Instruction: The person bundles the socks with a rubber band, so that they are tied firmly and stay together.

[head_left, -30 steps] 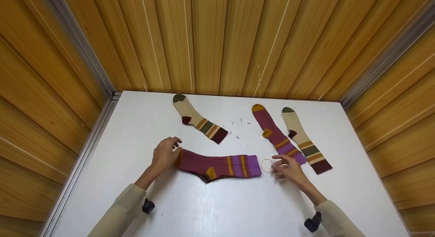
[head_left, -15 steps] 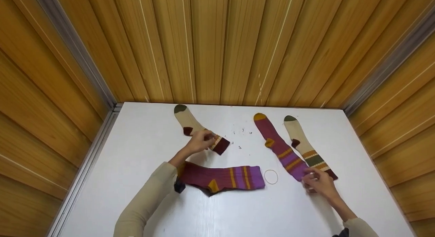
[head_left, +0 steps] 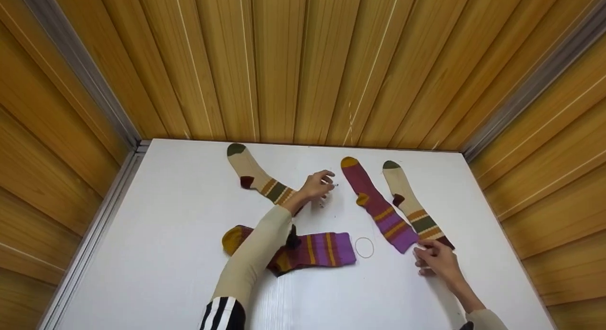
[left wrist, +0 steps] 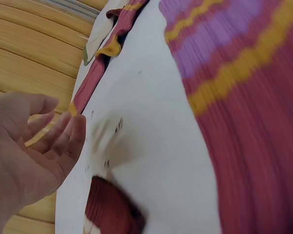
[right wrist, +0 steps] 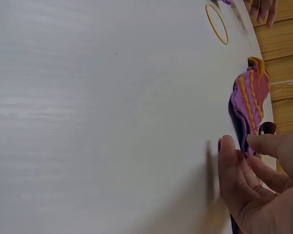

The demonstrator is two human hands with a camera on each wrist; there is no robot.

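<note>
My left hand [head_left: 318,185] hovers in the middle of the table with fingers loosely bent and nothing in them, right of a cream striped sock [head_left: 248,166] whose dark red cuff [left wrist: 110,204] shows in the left wrist view. Under my left forearm lies a maroon and purple sock [head_left: 319,249], partly hidden by the sleeve, with a dark edge below it. My right hand [head_left: 438,261] has its fingertips right at the purple cuff of a second maroon sock [head_left: 374,197], fingers relaxed. The hand overlaps the dark cuff of another cream sock [head_left: 411,190].
A thin yellow rubber band [head_left: 364,247] lies flat right of the near sock's cuff. Small dark specks dot the white table [head_left: 180,202] near my left hand. Wood-patterned walls [head_left: 303,65] stand at the back and both sides.
My left hand has left the near sock's toe and passed over the left cream sock towards the middle. My right hand has moved right from beside the rubber band to the maroon sock's cuff.
</note>
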